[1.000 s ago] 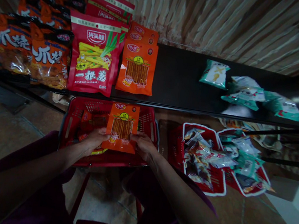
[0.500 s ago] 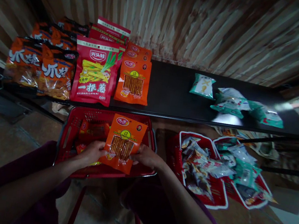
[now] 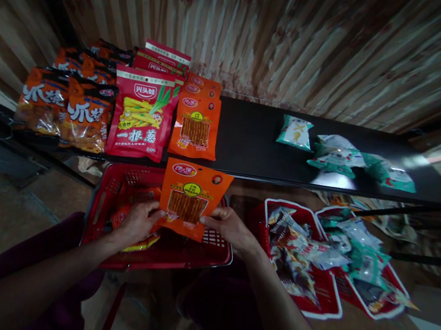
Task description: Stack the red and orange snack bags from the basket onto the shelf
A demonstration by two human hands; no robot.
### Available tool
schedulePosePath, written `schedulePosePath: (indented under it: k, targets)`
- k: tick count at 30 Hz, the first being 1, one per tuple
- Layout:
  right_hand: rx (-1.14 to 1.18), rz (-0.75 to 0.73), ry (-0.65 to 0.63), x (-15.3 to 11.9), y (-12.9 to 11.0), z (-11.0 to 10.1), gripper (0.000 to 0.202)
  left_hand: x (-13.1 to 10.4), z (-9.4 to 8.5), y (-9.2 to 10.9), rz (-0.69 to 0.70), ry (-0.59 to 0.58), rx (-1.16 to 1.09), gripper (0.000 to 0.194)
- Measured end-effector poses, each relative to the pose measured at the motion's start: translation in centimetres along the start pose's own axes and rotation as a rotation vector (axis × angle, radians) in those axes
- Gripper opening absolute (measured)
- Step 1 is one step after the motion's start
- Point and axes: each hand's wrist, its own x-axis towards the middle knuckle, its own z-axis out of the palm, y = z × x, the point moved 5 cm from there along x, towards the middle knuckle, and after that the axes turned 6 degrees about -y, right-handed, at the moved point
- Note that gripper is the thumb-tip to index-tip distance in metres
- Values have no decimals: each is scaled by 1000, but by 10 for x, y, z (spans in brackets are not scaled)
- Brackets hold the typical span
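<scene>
Both hands hold an orange snack packet (image 3: pixel 189 202) with a clear window showing brown sticks, upright and slightly tilted. My left hand (image 3: pixel 138 225) pinches its lower left edge, and my right hand (image 3: pixel 230 228) grips the lower right edge. Beneath it is a red basket (image 3: pixel 103 224) holding more orange packets and one with a yellow edge. Just behind, on the black shelf (image 3: pixel 246 135), stand matching orange packets (image 3: pixel 196 127). To their left are red packets (image 3: pixel 141 112) picturing yellow sticks and green onion.
Orange-and-black snack bags (image 3: pixel 87 114) stand at the shelf's left end. Several small teal-and-white bags (image 3: pixel 336 153) lie toward its right. Below are two red baskets with white rims, one with brown-and-white packets (image 3: pixel 303 252), the other with teal packets (image 3: pixel 366 257). A white box (image 3: pixel 435 308) sits far right.
The held orange packet has risen slightly and shifted right, its top now close to the shelf's front edge. Both hands still grip it. The view has moved a little.
</scene>
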Motion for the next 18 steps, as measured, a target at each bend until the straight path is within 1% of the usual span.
schedulePosePath:
  k: [3, 5, 9, 11, 13, 14, 16, 18]
  targets:
    - [6, -37, -3, -5, -11, 4, 24, -1, -6, 16, 55, 34, -5, 20]
    - [22, -79, 23, -6, -18, 5, 25, -2, -10, 28, 74, 75, -22, 20]
    - [30, -172, 112, -4, -37, 4, 23, 0, -19, 62, 98, 128, -83, 18]
    - [30, -230, 169, 0, -49, 2, 23, 3, -25, 80, 125, 173, -118, 19]
    - [7, -290, 225, 4, -65, -1, 23, 9, -31, 95, 158, 231, -122, 25]
    - [-18, -318, 247, 6, -73, -2, 22, 13, -34, 101, 171, 255, -118, 32]
    - [-78, -359, 273, 14, -90, -4, 23, 23, -40, 111, 208, 291, -90, 46]
    - [-122, -382, 287, 24, -104, -7, 25, 34, -46, 121, 251, 320, -26, 54]
